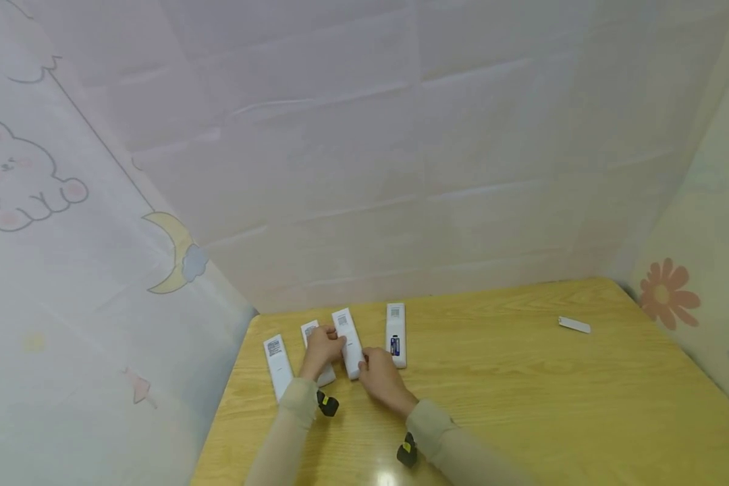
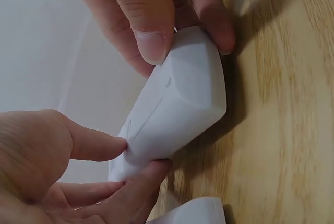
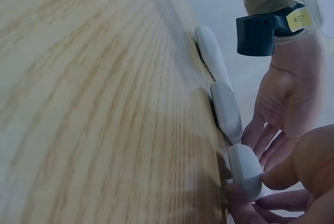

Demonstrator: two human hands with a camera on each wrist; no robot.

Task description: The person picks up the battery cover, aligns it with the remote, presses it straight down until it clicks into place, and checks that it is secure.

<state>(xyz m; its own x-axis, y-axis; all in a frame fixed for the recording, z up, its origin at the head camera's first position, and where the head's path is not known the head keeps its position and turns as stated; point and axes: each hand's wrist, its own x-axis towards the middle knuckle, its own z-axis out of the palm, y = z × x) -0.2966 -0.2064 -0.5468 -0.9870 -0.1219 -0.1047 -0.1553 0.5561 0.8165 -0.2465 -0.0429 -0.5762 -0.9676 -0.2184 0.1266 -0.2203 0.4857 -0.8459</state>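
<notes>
A white remote control [image 1: 347,344] lies back side up, tilted off the wooden table in the left wrist view. My left hand [image 1: 323,349] pinches its left side between thumb and fingers. Near its lower end my right hand [image 1: 384,379] grips it, with the thumb on the back in the left wrist view. To the right is another remote with its battery compartment uncovered and a dark blue battery [image 1: 395,345] inside. A third remote [image 1: 309,329] lies partly hidden under my left hand and wrist.
Farther left lies one more white remote [image 1: 278,364]. A small white battery cover [image 1: 574,325] is on the right part of the wooden table [image 1: 492,378]. Printed cloth walls rise behind and at both sides. Each wrist carries a black camera [image 1: 407,451].
</notes>
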